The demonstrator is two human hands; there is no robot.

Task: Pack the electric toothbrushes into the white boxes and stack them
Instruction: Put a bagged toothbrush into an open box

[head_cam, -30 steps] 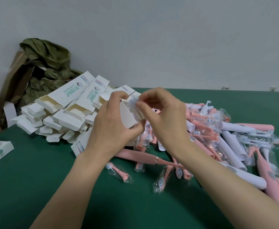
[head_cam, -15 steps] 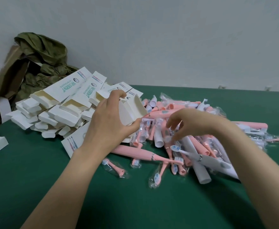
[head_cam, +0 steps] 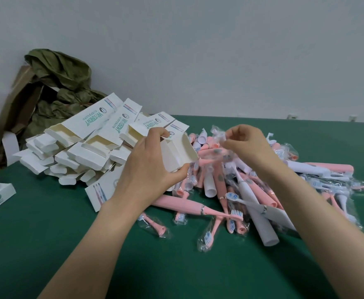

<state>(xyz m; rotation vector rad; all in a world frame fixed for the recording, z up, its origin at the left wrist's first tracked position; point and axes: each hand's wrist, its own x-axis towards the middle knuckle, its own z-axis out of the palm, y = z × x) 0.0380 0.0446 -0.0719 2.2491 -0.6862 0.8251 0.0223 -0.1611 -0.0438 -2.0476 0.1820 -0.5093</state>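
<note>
Two hands: left fingers [head_cam: 156,134] grip white box [head_cam: 185,151], right fingers [head_cam: 232,131] pinch packet [head_cam: 218,134].

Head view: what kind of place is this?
Likely a small packing workstation: a heap of open white cardboard boxes, a pile of pink and white electric toothbrushes on a green table.

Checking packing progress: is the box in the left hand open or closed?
Open. The box held by the left hand has its end flap swung out.
</note>
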